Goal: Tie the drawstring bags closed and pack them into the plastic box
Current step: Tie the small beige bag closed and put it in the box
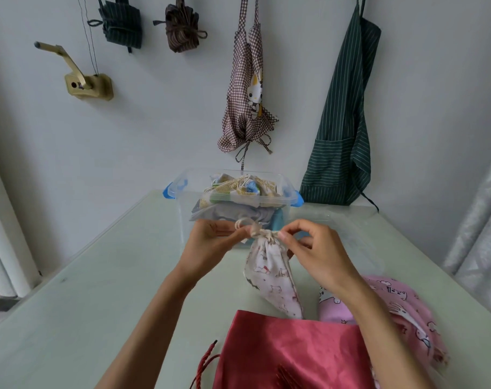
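Above the middle of the table (104, 290), just in front of the plastic box (283, 189), I hold a small white printed drawstring bag (269, 273) up by its gathered neck. My left hand (210, 242) pinches the cream drawstring (243, 223) on the left side of the neck, the cord looping up over my fingertips. My right hand (320, 251) pinches the cord on the right side of the neck between thumb and forefinger, the other fingers curled in. The bag's body hangs down from the neck and slants toward the near edge, its lower end resting by the other bags.

The clear box with blue latches stands at the far edge of the table and already holds several cloth bags heaped to its rim. At the near edge, under my right forearm, lies a red satin bag (289, 355) with a dark red twisted cord (206, 360) trailing off its left side. Just to its right, touching it, lies a pink cartoon-print bag (401, 304).

On the wall behind hang a checked apron (245, 88) with a rabbit picture and a green striped apron (342, 130).
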### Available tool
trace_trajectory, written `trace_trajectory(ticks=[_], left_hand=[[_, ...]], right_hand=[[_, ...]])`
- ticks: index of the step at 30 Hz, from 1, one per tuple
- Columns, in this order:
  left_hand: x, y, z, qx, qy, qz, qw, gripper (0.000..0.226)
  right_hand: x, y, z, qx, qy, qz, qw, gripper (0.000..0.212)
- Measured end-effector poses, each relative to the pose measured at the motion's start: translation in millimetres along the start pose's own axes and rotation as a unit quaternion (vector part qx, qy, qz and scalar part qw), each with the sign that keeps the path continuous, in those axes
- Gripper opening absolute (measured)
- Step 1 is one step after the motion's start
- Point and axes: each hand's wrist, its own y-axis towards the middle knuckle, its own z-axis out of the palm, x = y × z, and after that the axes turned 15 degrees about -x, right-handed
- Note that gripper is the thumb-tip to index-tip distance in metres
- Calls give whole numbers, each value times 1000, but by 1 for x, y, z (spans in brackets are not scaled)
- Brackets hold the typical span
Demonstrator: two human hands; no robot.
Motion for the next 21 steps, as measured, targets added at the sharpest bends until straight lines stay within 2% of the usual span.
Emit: trace_trajectory(ticks=[5,9,12,14,16,18,20,21], left_hand=[[16,3,-2,-19,63,-1,998,18],[25,6,-8,28,149,-32,988,18],[14,12,-16,56,164,3,985,49],[4,9,-17,134,185,47,972,66],[-2,2,-12,224,261,54,937,75],[0,-4,-8,249,349,53,902,68],[1,-3,-8,217,394,57,891,59],[2,-1,-9,204,399,51,893,57]], right_hand=[[-7,1,1,22,-192,-60,979,10],[-14,1,3,64,-130,5,989,11],[-18,5,3,36,-79,37,996,10],[-15,3,6,56,-27,55,997,9],[-11,1,10,108,8,63,992,9],[-11,-1,7,177,-6,64,982,15],[-13,-2,1,291,-79,73,951,46],[-15,-3,0,350,-145,73,923,63]])
